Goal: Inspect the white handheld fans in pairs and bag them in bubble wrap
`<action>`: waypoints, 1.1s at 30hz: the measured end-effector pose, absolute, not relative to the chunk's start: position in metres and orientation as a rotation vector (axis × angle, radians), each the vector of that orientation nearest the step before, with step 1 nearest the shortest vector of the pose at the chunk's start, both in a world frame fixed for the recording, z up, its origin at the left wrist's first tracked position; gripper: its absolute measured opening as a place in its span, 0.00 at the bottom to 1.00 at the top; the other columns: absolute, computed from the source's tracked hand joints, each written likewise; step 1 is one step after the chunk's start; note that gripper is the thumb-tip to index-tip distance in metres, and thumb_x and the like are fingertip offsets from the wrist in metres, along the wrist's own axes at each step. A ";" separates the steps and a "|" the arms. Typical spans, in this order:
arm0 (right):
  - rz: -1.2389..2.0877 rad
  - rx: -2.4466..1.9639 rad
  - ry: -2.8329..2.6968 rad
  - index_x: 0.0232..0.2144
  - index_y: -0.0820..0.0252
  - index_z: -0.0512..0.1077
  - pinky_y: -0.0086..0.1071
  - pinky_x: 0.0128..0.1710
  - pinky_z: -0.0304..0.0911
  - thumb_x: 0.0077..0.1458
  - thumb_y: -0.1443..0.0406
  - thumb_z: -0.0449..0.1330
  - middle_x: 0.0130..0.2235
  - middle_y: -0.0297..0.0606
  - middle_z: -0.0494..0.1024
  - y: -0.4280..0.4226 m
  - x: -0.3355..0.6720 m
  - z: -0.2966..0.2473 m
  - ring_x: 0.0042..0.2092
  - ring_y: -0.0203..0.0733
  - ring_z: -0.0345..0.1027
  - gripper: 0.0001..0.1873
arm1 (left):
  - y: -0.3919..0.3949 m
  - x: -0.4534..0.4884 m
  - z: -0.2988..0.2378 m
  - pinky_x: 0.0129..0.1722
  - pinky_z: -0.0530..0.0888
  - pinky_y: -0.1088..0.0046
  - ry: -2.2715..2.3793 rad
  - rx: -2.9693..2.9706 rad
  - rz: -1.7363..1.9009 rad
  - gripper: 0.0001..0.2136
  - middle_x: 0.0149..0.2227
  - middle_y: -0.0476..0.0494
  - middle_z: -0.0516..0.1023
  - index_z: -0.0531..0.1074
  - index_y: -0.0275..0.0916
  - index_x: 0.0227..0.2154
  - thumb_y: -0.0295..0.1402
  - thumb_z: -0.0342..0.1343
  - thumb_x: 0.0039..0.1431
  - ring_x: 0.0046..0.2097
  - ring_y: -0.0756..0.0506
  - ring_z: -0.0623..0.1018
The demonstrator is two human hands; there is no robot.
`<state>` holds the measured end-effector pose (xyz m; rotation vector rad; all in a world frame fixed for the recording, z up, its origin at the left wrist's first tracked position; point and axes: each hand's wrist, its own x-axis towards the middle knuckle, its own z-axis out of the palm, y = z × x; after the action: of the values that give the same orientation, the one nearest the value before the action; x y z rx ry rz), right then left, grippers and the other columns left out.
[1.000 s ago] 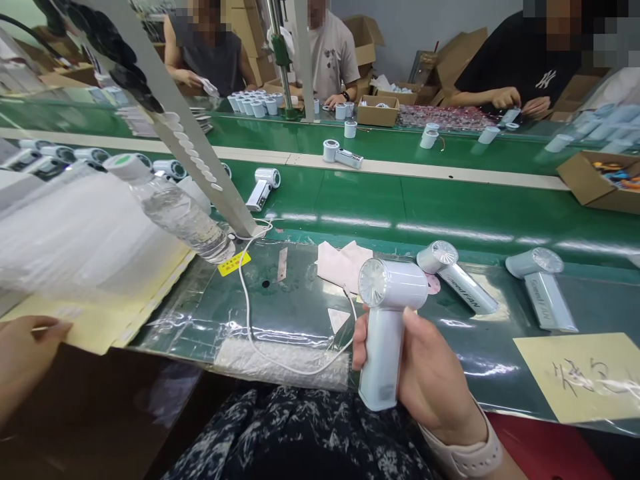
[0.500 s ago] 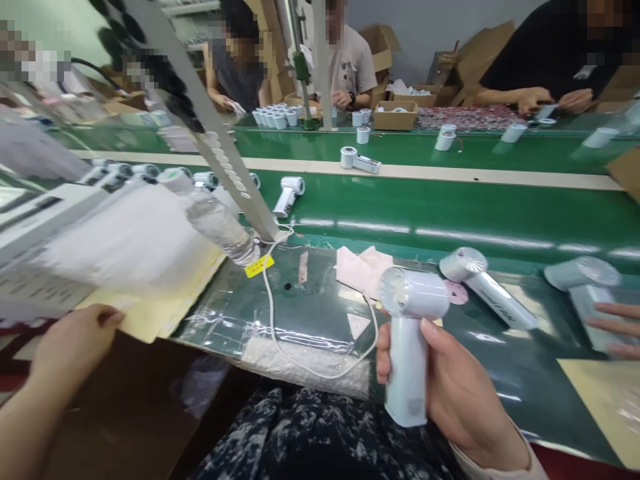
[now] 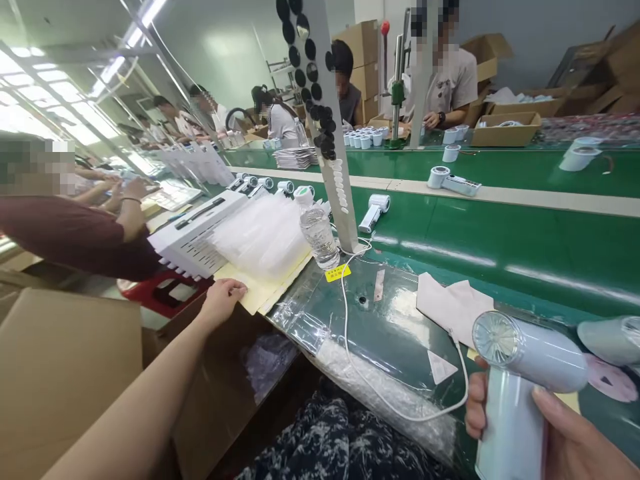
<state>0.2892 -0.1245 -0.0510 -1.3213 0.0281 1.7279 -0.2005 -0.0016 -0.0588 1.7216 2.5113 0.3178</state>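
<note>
My right hand (image 3: 575, 443) grips a pale blue handheld fan (image 3: 520, 387) at the lower right, its round grille facing left. A white cable (image 3: 400, 400) trails across the clear-covered bench towards the fan. My left hand (image 3: 223, 300) rests empty on the edge of a yellow folder (image 3: 253, 293), under a stack of clear plastic sleeves (image 3: 260, 237). A pink cloth (image 3: 450, 303) lies just beyond the fan, and a second pale blue fan (image 3: 613, 340) lies at the right edge, partly cut off.
A green conveyor belt (image 3: 500, 227) runs behind the bench, carrying white fans (image 3: 374, 212). A water bottle (image 3: 319, 235) stands against a perforated post (image 3: 340, 180). A co-worker in a maroon shirt (image 3: 70, 240) sits at the left, beyond a cardboard box (image 3: 55, 387).
My head has turned left, so the whole scene has shifted right and more of the left side shows. My left hand now sits further along the folder edge; the fan remains in my right hand.
</note>
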 end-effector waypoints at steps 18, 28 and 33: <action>1.578 -1.192 -0.232 0.38 0.57 0.76 0.35 0.31 0.71 0.35 0.53 0.75 0.34 0.40 0.80 -0.118 0.292 -0.089 0.33 0.47 0.72 0.28 | 0.047 -0.045 -0.028 0.60 0.67 0.53 1.758 2.138 1.414 0.41 0.64 0.29 0.58 0.47 0.41 0.63 0.45 0.62 0.52 0.63 0.36 0.65; 1.479 -1.095 -0.343 0.37 0.60 0.76 0.35 0.33 0.70 0.46 0.56 0.72 0.35 0.41 0.80 -0.121 0.280 -0.083 0.32 0.44 0.74 0.18 | 0.075 -0.013 0.016 0.64 0.55 0.41 2.336 1.916 0.741 0.41 0.54 0.31 0.73 0.52 0.37 0.62 0.47 0.63 0.50 0.65 0.28 0.61; 1.503 -1.142 -0.400 0.36 0.61 0.75 0.36 0.34 0.70 0.48 0.54 0.70 0.34 0.42 0.80 -0.119 0.281 -0.086 0.34 0.45 0.74 0.19 | 0.071 -0.012 0.014 0.59 0.66 0.49 2.312 2.064 0.730 0.27 0.47 0.38 0.74 0.64 0.39 0.46 0.46 0.65 0.45 0.57 0.31 0.69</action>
<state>0.2813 -0.1194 -0.0858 -1.1421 -0.4002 1.5027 -0.0116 0.0713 0.0140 2.0636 2.3118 0.7299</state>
